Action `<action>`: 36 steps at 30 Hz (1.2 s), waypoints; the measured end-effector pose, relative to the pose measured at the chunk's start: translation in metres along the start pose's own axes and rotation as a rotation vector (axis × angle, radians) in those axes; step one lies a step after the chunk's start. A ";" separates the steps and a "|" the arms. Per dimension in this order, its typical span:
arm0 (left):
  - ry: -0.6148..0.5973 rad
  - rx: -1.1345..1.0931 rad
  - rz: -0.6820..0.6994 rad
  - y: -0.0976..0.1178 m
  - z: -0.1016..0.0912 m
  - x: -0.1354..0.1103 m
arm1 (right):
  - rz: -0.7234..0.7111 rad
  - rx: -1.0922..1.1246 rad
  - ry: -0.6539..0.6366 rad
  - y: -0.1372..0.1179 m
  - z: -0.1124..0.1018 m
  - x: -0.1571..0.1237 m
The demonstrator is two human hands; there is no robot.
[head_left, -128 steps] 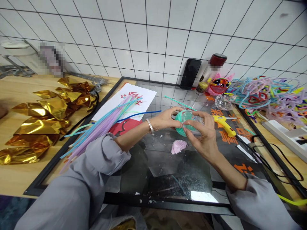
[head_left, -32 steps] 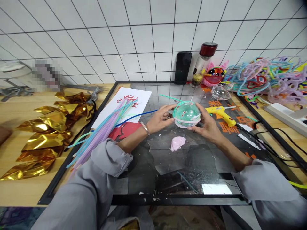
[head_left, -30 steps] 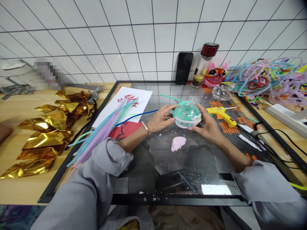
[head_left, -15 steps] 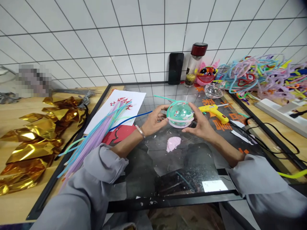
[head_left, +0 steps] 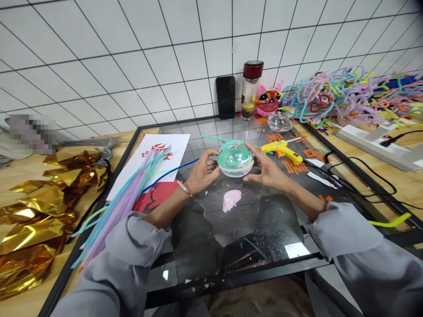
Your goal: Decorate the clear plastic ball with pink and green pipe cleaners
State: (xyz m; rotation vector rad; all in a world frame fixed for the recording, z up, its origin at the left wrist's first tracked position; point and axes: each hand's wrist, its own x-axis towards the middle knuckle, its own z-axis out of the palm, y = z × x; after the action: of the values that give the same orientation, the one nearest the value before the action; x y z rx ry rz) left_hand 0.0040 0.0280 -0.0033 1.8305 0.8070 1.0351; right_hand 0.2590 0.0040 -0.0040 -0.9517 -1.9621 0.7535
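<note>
Both hands hold a clear plastic ball point(head_left: 235, 158) with teal pipe cleaner coiled inside, above the black glass panel point(head_left: 211, 220). My left hand point(head_left: 202, 171) grips its left side, fingers curled on the rim. My right hand point(head_left: 264, 168) grips the right side, thumb on top. A small pink shell-shaped piece point(head_left: 230, 199) lies on the glass just below the ball. A yellow glue gun point(head_left: 283, 150) lies right behind my right hand.
A bundle of purple and teal pipe cleaners point(head_left: 123, 202) lies left over white paper point(head_left: 148, 162) and red paper. Gold foil point(head_left: 36, 215) covers the wooden table at left. A phone point(head_left: 225, 97), a jar point(head_left: 250, 90), a clear half-dome point(head_left: 279, 121), tangled pipe cleaners point(head_left: 346, 94) and cables point(head_left: 360, 176) lie behind and right.
The ball turned from lying sideways under my right fingers to sitting dome-up between both hands. My head has swung, shifting the whole scene leftward in view.
</note>
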 end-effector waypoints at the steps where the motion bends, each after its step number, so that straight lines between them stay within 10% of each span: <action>1: 0.003 0.024 0.014 0.000 0.000 0.000 | -0.005 -0.001 0.000 0.000 0.000 0.000; 14: 0.018 0.527 0.349 0.010 0.000 -0.003 | -0.079 -0.121 -0.006 -0.011 -0.005 0.005; 28: -0.057 0.488 0.452 0.014 0.000 0.001 | -0.046 -0.020 -0.012 -0.011 -0.001 0.005; 36: -0.104 0.296 0.340 0.013 0.001 0.002 | -0.178 -0.395 0.093 -0.027 0.000 0.001</action>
State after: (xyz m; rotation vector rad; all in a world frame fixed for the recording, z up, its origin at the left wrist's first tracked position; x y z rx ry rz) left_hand 0.0072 0.0243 0.0090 2.3137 0.6235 1.0603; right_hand 0.2491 -0.0094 0.0177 -1.0000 -2.1198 0.2193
